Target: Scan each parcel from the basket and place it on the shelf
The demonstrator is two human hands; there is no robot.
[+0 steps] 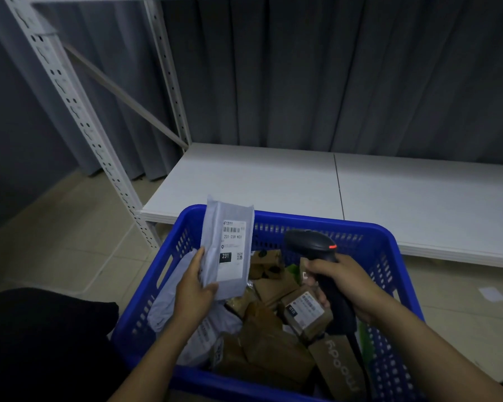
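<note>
Before the shelf [273,181], left grip [193,288] holds a parcel [230,248] upright, right grip [343,282] clasps scanner [311,242].

The basket [389,245] of parcels [273,346] sits before the shelf [273,181], with the curtain [331,76] behind.

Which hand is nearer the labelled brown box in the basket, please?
Right. The right hand, gripping the scanner, is beside the box; the left hand holds the grey parcel farther left.
</note>
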